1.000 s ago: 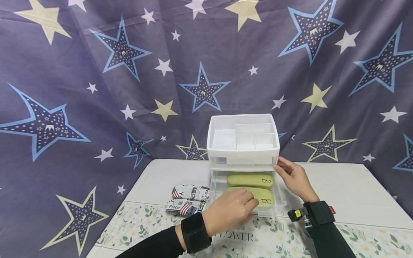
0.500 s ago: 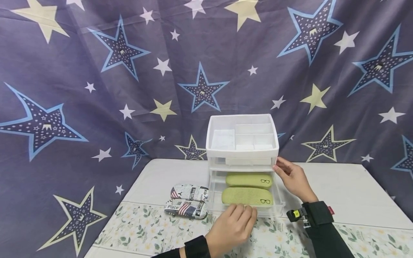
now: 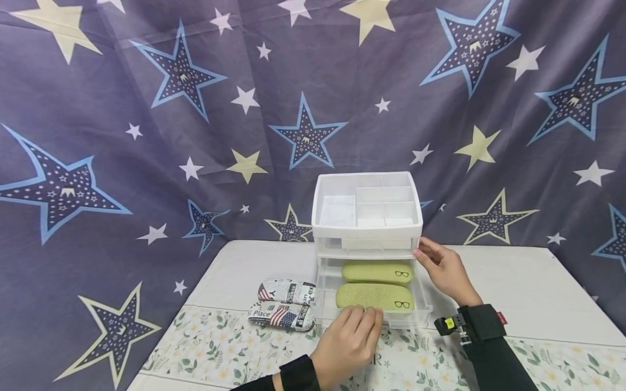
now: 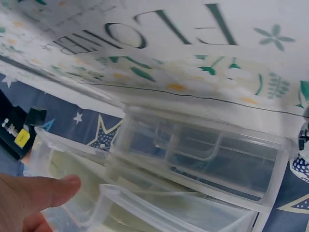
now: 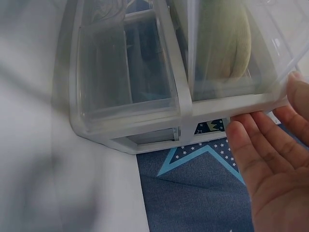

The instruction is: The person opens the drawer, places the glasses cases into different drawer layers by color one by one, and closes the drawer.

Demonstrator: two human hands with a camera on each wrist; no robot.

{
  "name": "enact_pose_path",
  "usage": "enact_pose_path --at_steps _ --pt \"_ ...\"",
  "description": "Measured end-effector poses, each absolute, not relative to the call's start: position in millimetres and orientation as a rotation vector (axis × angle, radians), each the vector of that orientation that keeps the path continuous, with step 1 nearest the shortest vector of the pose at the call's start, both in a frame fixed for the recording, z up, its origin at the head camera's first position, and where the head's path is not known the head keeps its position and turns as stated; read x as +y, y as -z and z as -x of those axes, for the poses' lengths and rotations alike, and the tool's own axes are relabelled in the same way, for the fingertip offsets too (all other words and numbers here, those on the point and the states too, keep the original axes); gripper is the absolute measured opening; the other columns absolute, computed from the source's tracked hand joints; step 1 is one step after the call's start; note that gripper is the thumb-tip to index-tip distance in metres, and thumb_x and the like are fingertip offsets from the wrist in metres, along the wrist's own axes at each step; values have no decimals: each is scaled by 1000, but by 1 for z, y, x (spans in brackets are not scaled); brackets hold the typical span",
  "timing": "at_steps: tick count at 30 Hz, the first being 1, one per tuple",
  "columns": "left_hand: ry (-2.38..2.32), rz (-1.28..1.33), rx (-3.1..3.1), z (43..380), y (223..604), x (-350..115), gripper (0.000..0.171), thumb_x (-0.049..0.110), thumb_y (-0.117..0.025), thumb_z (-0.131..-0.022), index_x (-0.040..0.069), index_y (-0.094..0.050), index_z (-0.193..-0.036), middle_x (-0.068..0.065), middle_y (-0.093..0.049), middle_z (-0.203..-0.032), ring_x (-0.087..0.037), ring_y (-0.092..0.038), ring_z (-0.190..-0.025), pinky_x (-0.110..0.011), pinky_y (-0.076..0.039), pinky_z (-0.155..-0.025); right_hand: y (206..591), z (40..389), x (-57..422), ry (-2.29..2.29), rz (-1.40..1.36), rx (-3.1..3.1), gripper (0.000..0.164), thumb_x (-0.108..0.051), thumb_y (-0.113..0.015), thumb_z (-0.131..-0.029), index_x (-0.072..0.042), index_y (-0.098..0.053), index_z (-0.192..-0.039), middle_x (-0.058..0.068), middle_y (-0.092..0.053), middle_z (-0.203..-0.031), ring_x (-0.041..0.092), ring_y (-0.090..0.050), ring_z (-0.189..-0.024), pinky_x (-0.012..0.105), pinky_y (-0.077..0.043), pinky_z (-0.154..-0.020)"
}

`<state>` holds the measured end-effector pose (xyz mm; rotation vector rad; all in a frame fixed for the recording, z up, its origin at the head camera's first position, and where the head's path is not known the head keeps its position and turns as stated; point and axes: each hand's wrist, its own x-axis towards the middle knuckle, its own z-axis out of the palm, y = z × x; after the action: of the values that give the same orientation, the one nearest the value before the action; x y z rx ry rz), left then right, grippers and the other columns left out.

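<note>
A white drawer organizer [image 3: 368,232] stands on the table with its lower clear drawer [image 3: 329,314] pulled out. In that drawer lie two green glasses cases, a rear one [image 3: 376,272] and a front one [image 3: 374,296], each printed with a glasses outline. My left hand [image 3: 348,343] touches the drawer's front edge with fairly straight fingers; its thumb [image 4: 53,191] stretches out in the left wrist view. On the other side, my right hand [image 3: 447,271] holds the organizer's right edge, thumb in front and fingers [image 5: 258,147] along the side.
Two newsprint-patterned glasses cases, one behind [image 3: 286,291] and one in front [image 3: 281,316], lie left of the organizer. The organizer's top tray [image 3: 339,210] has compartments. A floral cloth [image 3: 205,342] covers the table front; a star-patterned curtain [image 3: 274,70] hangs behind.
My left hand has moved back from over the front green case to the drawer's front edge, uncovering the case. My right hand has stayed at the organizer's side.
</note>
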<state>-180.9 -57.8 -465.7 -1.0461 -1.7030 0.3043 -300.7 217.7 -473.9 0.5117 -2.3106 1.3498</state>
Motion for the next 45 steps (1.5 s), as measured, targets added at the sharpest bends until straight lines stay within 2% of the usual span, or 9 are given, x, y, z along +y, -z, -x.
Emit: enact_pose_path --at_steps 6,12,20,23,29,32,35,41,45 --pt "-327 1078 -1680 180 454 -59 38 4 -40 -103 4 -77 -103 -5 -71 -93 -17 -65 -81 -26 -58 -75 472 301 218 -1352 -505 -2319 46 -22 -62 -105 -1 -56 -145 21 -70 -123 7 -67 -105 8 -50 -85" --pt "-324 1087 -1666 185 456 -60 39 3 -39 -102 4 -79 -100 -5 -72 -92 -16 -66 -81 -26 -59 -76 471 302 216 -1361 -490 -2329 47 -23 -62 -105 0 -55 -146 22 -70 -124 20 -69 -108 8 -49 -86" --pt "-363 1079 -1732 195 472 -64 31 7 -47 -102 2 -77 -111 -7 -73 -100 -18 -67 -88 -30 -58 -85 472 303 218 -1348 -493 -2332 47 -23 -61 -106 0 -55 -146 21 -70 -123 33 -69 -109 7 -49 -85" --pt "-361 1081 -1738 195 472 -64 31 6 -47 -101 2 -77 -111 -7 -73 -99 -18 -68 -88 -30 -59 -84 473 303 218 -1347 -495 -2325 47 -22 -62 -105 1 -55 -145 22 -70 -123 28 -70 -108 7 -49 -85" --pt "-351 1079 -1732 197 472 -65 30 5 -48 -101 3 -78 -109 -6 -73 -98 -18 -68 -87 -29 -59 -84 474 302 219 -1359 -499 -2303 46 -20 -64 -104 2 -56 -144 22 -71 -121 -7 -62 -101 7 -50 -84" --pt "-351 1080 -1723 198 472 -65 30 5 -49 -101 4 -78 -108 -6 -73 -97 -18 -67 -86 -29 -59 -84 475 302 219 -1368 -502 -2297 46 -20 -64 -104 3 -56 -143 23 -71 -121 -11 -60 -100 7 -49 -84" --pt "-345 1084 -1720 198 472 -64 30 5 -49 -101 4 -78 -107 -6 -73 -96 -17 -67 -86 -29 -58 -84 475 302 220 -1367 -499 -2299 46 -20 -64 -104 2 -56 -143 22 -71 -121 -5 -63 -102 7 -50 -85" --pt "-346 1090 -1741 199 471 -64 31 3 -47 -102 4 -78 -110 -6 -73 -99 -17 -68 -89 -29 -59 -86 476 302 219 -1374 -497 -2314 46 -21 -63 -105 1 -55 -145 22 -70 -122 23 -70 -108 8 -50 -85" --pt "-357 1099 -1737 201 470 -63 36 2 -43 -103 4 -77 -111 -6 -74 -100 -17 -69 -89 -29 -59 -87 475 302 217 -1370 -503 -2310 46 -20 -63 -105 1 -55 -145 22 -70 -122 35 -69 -108 8 -50 -85"
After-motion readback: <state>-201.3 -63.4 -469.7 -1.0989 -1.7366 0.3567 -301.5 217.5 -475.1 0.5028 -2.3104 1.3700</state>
